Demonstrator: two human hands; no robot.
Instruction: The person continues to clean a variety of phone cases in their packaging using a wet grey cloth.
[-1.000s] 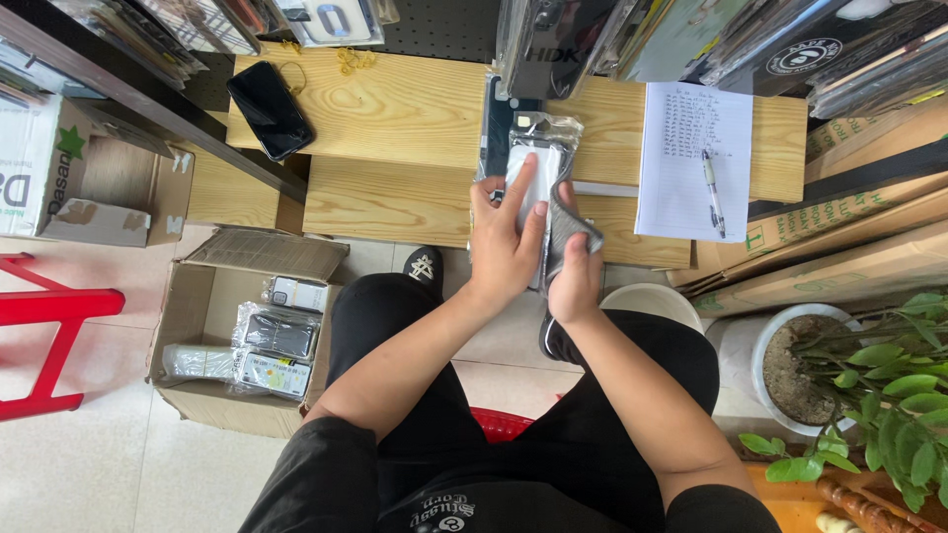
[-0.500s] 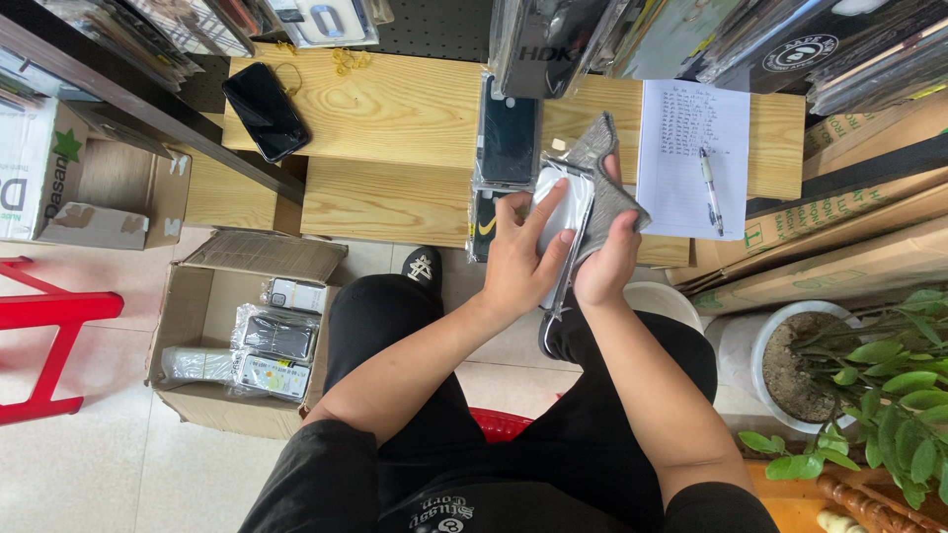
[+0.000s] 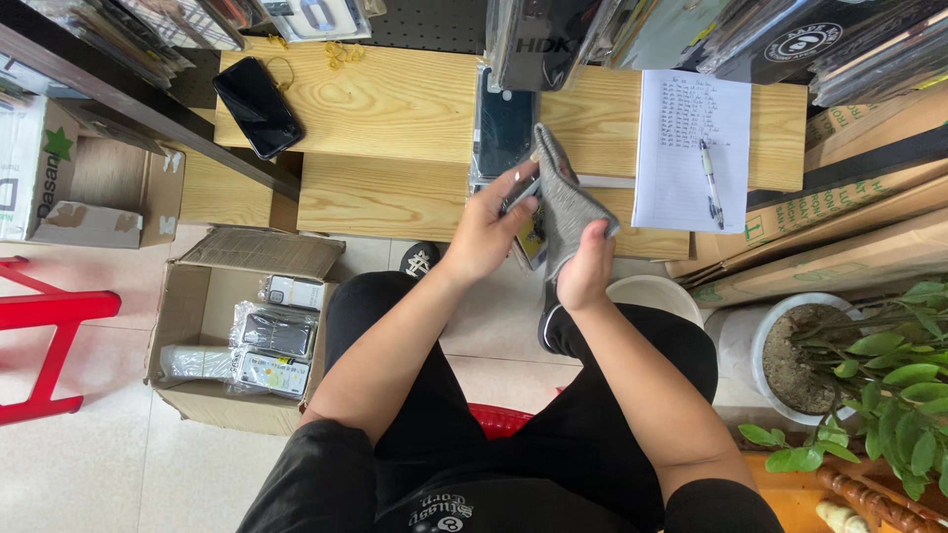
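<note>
My left hand (image 3: 489, 232) pinches a flat phone case (image 3: 520, 190) at its edge, just in front of the wooden table (image 3: 395, 109). My right hand (image 3: 585, 268) grips a grey pouch-like sleeve (image 3: 568, 205) that stands upright between both hands, and the case meets its left side. A dark packaged phone case (image 3: 504, 123) lies flat on the table right behind my hands. I sit with my knees under the table edge.
A black phone (image 3: 259, 107) lies at the table's left. A notepad (image 3: 689, 148) with a pen (image 3: 709, 180) lies at the right. An open cardboard box (image 3: 247, 331) of packaged cases sits on the floor left, beside a red stool (image 3: 49, 350). A potted plant (image 3: 869, 385) stands right.
The clear packet held up a second ago is now a grey sleeve turned upright. My left hand has shifted from lying flat on it to pinching the case beside it.
</note>
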